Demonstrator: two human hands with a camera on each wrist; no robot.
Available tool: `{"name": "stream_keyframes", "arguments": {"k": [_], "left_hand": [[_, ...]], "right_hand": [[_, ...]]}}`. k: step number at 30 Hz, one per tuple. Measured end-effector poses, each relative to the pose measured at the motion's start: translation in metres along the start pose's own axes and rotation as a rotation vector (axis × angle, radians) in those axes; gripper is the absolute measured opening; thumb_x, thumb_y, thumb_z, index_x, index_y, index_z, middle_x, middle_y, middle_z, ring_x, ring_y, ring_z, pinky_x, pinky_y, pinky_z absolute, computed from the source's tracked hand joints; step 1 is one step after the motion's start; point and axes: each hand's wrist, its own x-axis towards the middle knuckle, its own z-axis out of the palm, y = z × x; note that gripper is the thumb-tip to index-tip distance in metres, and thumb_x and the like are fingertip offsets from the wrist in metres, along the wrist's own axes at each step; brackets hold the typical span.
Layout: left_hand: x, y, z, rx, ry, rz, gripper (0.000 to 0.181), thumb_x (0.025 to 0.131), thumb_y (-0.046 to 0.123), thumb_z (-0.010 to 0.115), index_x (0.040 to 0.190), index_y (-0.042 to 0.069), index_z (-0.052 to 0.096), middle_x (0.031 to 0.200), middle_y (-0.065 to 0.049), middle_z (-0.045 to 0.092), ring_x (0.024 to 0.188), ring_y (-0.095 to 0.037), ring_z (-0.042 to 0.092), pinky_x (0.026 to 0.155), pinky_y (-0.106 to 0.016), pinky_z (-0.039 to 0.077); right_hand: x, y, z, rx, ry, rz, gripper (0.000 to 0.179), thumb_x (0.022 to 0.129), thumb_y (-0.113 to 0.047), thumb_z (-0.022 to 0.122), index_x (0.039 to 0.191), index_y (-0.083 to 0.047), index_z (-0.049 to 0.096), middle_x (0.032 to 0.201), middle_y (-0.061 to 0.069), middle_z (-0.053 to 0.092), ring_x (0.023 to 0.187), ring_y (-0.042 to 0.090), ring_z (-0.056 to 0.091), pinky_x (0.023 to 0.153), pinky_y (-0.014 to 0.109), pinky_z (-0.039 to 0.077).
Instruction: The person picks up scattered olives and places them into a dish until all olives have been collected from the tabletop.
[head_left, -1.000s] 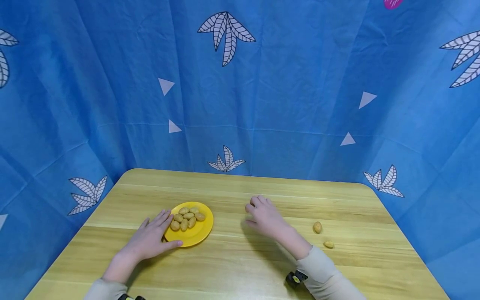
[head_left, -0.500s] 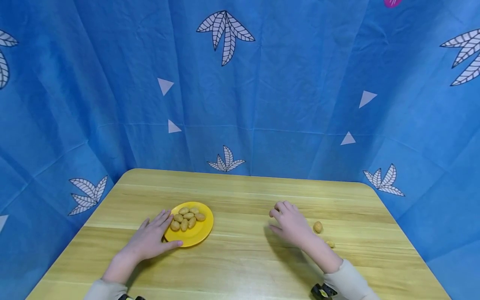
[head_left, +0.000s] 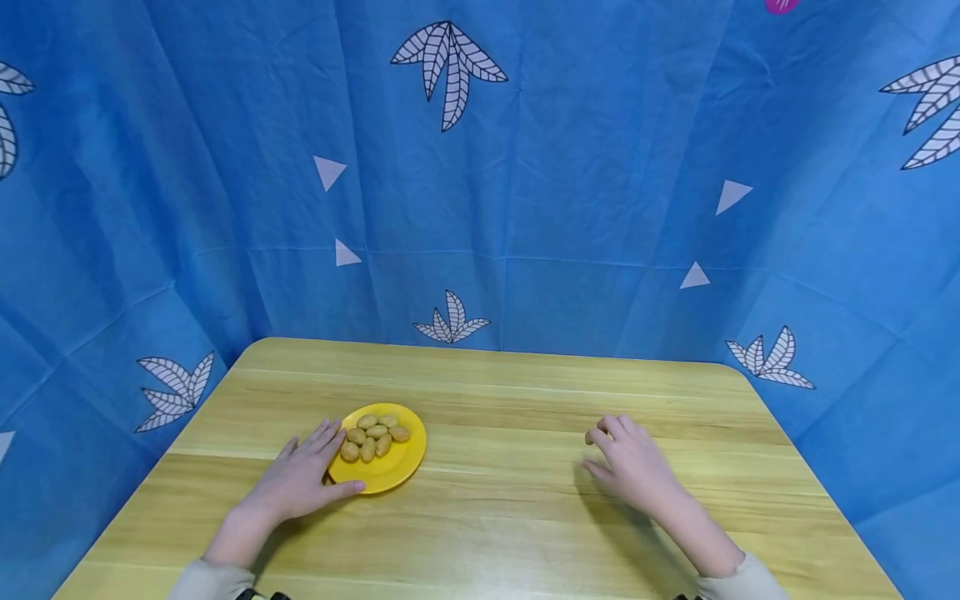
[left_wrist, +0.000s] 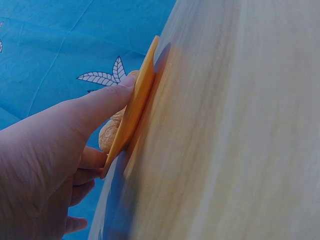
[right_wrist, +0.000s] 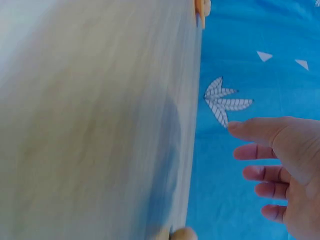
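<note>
Several wrinkled, tan nuts that look like walnuts [head_left: 377, 431] lie together on a yellow plate [head_left: 401, 471] at the left of the table. My left hand [head_left: 292, 482] rests at the plate's left rim, fingers fairly straight; its thumb touches the near rim. In the left wrist view the thumb lies along the edge of the plate [left_wrist: 140, 95], with a nut [left_wrist: 107, 135] beyond it. On the right, my right hand [head_left: 633, 462] hovers over the table with loosely bent fingers and nothing held. Two nuts [right_wrist: 184, 234] show at the bottom of the right wrist view, hidden behind the right hand in the head view.
The pale wooden table [head_left: 480, 533] has rounded far corners. Close behind its far edge hangs a blue curtain [head_left: 600, 208] with leaf and triangle prints, which also runs along both sides.
My right hand has moved right, away from the plate, over where the two loose nuts lay in view, and now covers them. My left hand and the plate stay put.
</note>
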Motion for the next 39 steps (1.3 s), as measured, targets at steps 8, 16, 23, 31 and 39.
{"name": "stream_keyframes", "arguments": {"k": [8,16,23,31,39], "left_hand": [[0.001,-0.001,0.000,0.009,0.004,0.009,0.097,0.083,0.072,0.056,0.145,-0.001,0.041,0.156,-0.021,0.034,0.145,-0.041,0.030,0.112,-0.069,0.023],[0.000,0.000,0.000,-0.001,-0.001,0.001,0.098,0.083,0.072,0.056,0.146,-0.001,0.040,0.156,-0.020,0.033,0.145,-0.041,0.029,0.113,-0.069,0.022],[0.000,0.001,-0.002,0.003,-0.014,-0.004,0.098,0.083,0.072,0.055,0.146,-0.001,0.040,0.156,-0.021,0.033,0.145,-0.041,0.029,0.113,-0.069,0.023],[0.002,0.000,0.001,-0.003,-0.011,0.001,0.098,0.083,0.072,0.055,0.145,-0.002,0.041,0.156,-0.022,0.032,0.145,-0.042,0.029,0.113,-0.069,0.021],[0.003,-0.002,0.004,-0.009,-0.006,0.001,0.098,0.083,0.072,0.056,0.145,-0.002,0.041,0.157,-0.021,0.032,0.145,-0.042,0.028,0.113,-0.069,0.021]], "right_hand": [[-0.026,0.017,-0.009,-0.010,0.025,0.060,0.031,0.069,-0.024,0.087,0.089,-0.013,0.067,0.090,-0.001,0.059,0.083,0.018,0.053,0.066,0.034,0.043],[-0.048,0.032,-0.015,0.003,0.011,0.166,0.028,0.070,-0.023,0.085,0.088,-0.012,0.067,0.090,0.001,0.060,0.084,0.022,0.054,0.068,0.038,0.044],[-0.062,0.044,-0.021,-0.002,-0.053,0.243,0.027,0.073,-0.026,0.083,0.090,-0.012,0.066,0.091,0.002,0.059,0.087,0.025,0.054,0.067,0.041,0.043],[-0.071,0.052,-0.025,-0.022,-0.148,0.269,0.027,0.074,-0.030,0.083,0.090,-0.014,0.067,0.091,-0.001,0.057,0.085,0.020,0.050,0.065,0.033,0.038],[-0.074,0.055,-0.023,-0.044,-0.203,0.237,0.024,0.073,-0.028,0.084,0.085,-0.019,0.065,0.087,-0.004,0.053,0.083,0.018,0.048,0.064,0.032,0.036]]}}
